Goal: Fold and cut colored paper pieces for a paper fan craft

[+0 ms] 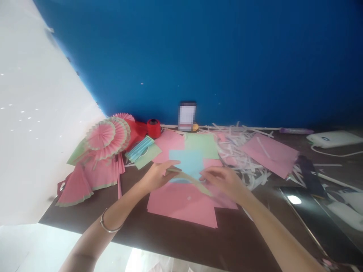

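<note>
My left hand (160,175) pinches one end of a narrow pale yellow-green paper strip (195,182), which curves down to the right. My right hand (221,179) is closed, fingertips together at the right edge of a light blue sheet (187,162); what it holds, if anything, is too small to make out. The blue sheet lies under and between both hands. Beneath it are pink sheets (181,207), and a light green sheet (208,145) lies behind.
Pleated pink paper fans (104,138) and a red tape roll (153,128) are at the left. White paper strips (235,151), a pink sheet (270,153), a dark phone (317,219) and a white device (334,139) lie at the right. A blue wall (212,56) stands behind.
</note>
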